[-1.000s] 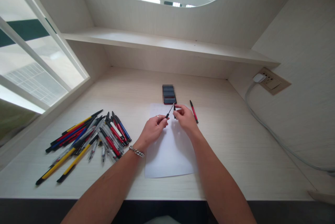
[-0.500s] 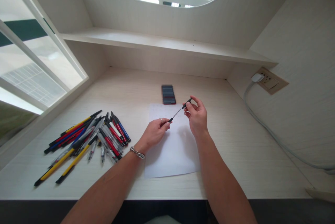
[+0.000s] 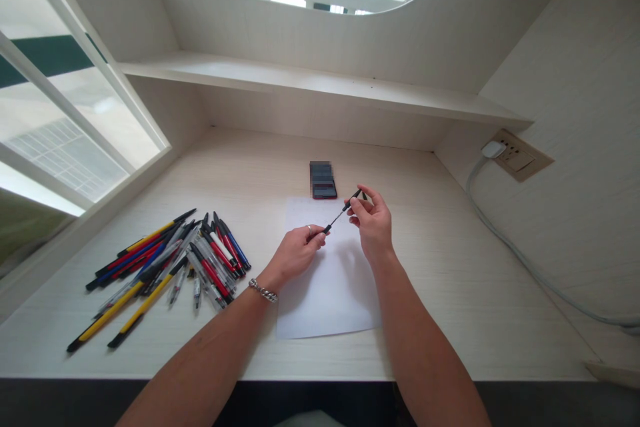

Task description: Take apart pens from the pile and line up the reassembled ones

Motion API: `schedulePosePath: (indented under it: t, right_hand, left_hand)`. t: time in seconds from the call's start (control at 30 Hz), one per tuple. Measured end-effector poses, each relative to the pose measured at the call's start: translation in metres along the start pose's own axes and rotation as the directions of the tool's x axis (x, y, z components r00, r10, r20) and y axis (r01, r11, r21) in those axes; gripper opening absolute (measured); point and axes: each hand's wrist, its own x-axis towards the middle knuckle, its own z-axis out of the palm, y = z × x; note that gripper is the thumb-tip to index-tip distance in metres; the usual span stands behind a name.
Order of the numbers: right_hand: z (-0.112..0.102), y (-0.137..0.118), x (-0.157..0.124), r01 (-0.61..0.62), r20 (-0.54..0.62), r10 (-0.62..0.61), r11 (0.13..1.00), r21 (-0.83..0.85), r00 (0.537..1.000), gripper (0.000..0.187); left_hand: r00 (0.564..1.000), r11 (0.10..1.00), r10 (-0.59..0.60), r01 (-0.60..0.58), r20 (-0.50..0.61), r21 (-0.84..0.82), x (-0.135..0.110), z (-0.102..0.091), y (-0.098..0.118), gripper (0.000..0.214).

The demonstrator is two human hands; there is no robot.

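Between my two hands, above a white sheet of paper, a slim pen runs slantwise from lower left to upper right. My left hand pinches its lower black end. At the upper end, my right hand holds a black piece of it between thumb and fingers. A thin, dark rod, perhaps the refill, shows in the gap between the hands. The fingers partly hide both ends, and a small dark bit by the right fingertips is too small to name.
A pile of pens in several colours lies left of the paper, close to my left forearm. Behind the paper lies a dark phone-like object, partly blurred. A cable runs from the wall socket at right. A shelf spans the back.
My right hand has moved slightly left and down, bringing its black piece closer to my left hand, so less of the thin rod shows. My left hand is nearly still.
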Motion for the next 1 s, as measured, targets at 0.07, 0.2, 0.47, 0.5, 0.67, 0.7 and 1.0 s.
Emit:
schedulePosePath:
  t: [0.07, 0.2, 0.47, 0.5, 0.67, 0.7, 1.0]
  right_hand:
    - [0.002, 0.001, -0.001, -0.011, 0.026, 0.011, 1.0, -0.019, 1.0, 0.049]
    - [0.006, 0.005, -0.006, -0.028, 0.128, 0.038, 0.996, -0.083, 0.991, 0.044]
    - [0.012, 0.01, -0.011, -0.057, 0.205, 0.079, 0.992, -0.11, 0.976, 0.037]
    - [0.011, 0.01, -0.011, -0.058, 0.191, 0.078, 0.992, -0.108, 0.979, 0.036]
    - [0.007, 0.009, -0.008, -0.103, 0.161, 0.108, 0.994, -0.042, 0.981, 0.033]
    - [0.007, 0.009, -0.007, -0.116, 0.16, 0.12, 0.993, -0.031, 0.98, 0.033]
    - [0.01, 0.012, -0.009, -0.13, 0.168, 0.136, 0.991, -0.042, 0.976, 0.031]
  left_hand:
    - [1.0, 1.0, -0.001, 0.001, -0.004, -0.011, 0.0, 0.0, 0.0, 0.032]
    - [1.0, 1.0, 0.0, -0.001, -0.021, -0.031, 0.001, 0.001, -0.002, 0.032]
    - [0.999, 0.988, -0.039, 0.039, 0.008, -0.147, 0.002, 0.0, -0.003, 0.031]
    - [0.999, 0.982, -0.047, 0.05, 0.024, -0.181, 0.002, 0.001, -0.002, 0.031]
    - [0.996, 0.957, -0.057, 0.073, 0.066, -0.28, 0.001, 0.003, 0.0, 0.03]
    - [0.996, 0.955, -0.065, 0.081, 0.064, -0.285, 0.0, 0.003, 0.0, 0.03]
    - [0.995, 0.93, -0.093, 0.1, 0.036, -0.353, -0.001, 0.006, -0.003, 0.029]
